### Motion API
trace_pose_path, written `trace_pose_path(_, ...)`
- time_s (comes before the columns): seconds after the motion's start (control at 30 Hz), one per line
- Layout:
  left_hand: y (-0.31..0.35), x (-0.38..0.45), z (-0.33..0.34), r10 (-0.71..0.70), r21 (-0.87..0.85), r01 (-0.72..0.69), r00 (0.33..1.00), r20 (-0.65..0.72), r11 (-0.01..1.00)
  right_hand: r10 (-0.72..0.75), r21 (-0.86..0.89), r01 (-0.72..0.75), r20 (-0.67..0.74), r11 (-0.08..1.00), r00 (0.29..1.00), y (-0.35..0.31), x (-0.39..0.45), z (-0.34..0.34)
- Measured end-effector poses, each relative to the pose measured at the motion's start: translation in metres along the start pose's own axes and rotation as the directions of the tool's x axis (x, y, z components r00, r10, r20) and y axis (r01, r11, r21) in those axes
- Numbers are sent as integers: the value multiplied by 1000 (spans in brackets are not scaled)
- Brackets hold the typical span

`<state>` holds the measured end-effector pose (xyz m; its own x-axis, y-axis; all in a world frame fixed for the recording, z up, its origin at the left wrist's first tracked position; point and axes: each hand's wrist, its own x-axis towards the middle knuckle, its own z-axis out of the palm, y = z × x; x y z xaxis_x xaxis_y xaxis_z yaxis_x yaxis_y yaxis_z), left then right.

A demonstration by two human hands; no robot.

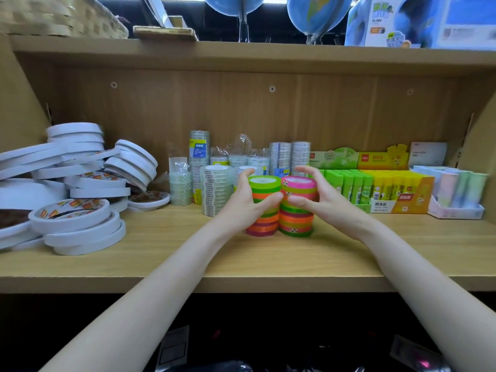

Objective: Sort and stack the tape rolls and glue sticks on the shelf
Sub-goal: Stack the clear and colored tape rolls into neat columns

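Two stacks of neon tape rolls stand side by side at the middle of the wooden shelf [268, 259]. My left hand [245, 201] grips the left stack [264, 222], green on top. The right stack [296, 226], pink on top, is gripped by my right hand [319, 196]. Thumbs lie across the fronts and fingers curl behind. Clear tape rolls [216, 191] stand just behind. Glue sticks in green [346, 187] and yellow [391, 187] display boxes sit to the right.
White double-sided tape rolls [77, 224] are heaped loosely at the left, some leaning. A box of pastel glue sticks [456, 193] stands at the far right. Globes [316, 14] and a basket [59, 17] sit on the shelf above.
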<state>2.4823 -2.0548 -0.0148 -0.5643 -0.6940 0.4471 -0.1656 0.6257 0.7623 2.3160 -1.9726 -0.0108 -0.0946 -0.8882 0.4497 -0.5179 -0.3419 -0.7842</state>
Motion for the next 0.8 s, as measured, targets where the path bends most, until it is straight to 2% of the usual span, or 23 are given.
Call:
trace_pose_path(0.13, 0, -2, -1, -3, -13, 4, 999, 41, 1000, 0, 1, 0, 35, 1000, 999, 2, -1, -2)
trace_pose_path(0.47, -1, -3, -4, -20, -2, 21, 999, 49, 1000, -20, -121, 17, -21, 992, 1000, -1, -1, 3)
trace_pose_path(0.7, -8, -21, -22, -88, -77, 94, 994, 67, 993, 165, 88, -168, 44, 982, 985, 2, -7, -10)
trace_pose_path(0.8, -10, -23, -17, -94, -29, 98, 990, 103, 995, 178, 46, -180, 50, 983, 983, 0, -9, -10)
